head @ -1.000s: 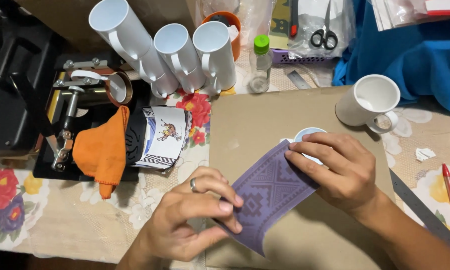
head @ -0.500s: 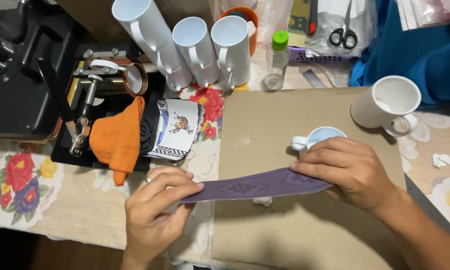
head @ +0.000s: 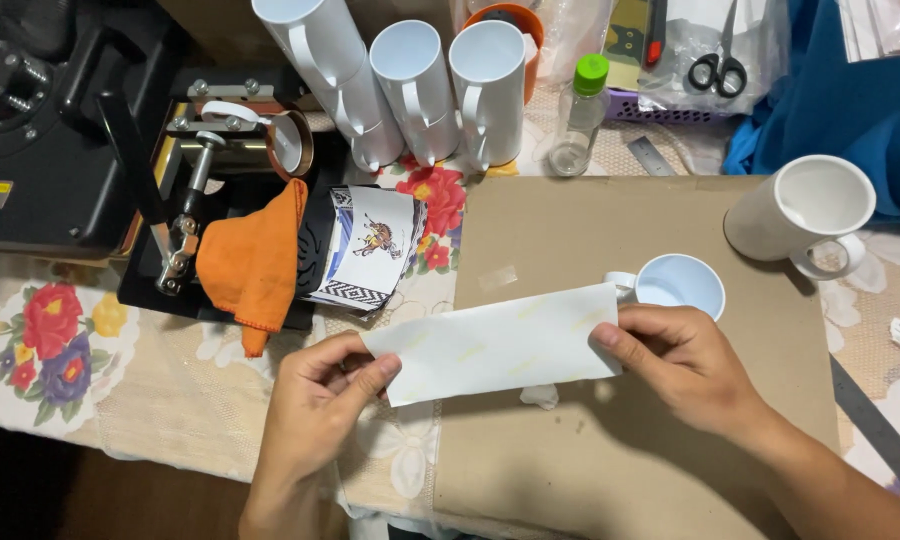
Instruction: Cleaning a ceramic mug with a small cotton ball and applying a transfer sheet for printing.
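A table covered by a floral cloth [head: 60,340] carries a brown cardboard sheet [head: 590,230], a black press machine [head: 40,150] and three white mugs [head: 420,80] lying in a row. On the cardboard stand a white mug [head: 805,205] and a smaller cup [head: 678,284]. A clear bottle with a green cap [head: 580,110] stands behind, near scissors [head: 718,65].

A worktable [head: 60,420] is seen draped in a cream floral tablecloth [head: 45,345], partly overlaid by a brown cardboard sheet [head: 570,230]. Dark floor [head: 30,495] is glimpsed at the lower left; lighting is even.
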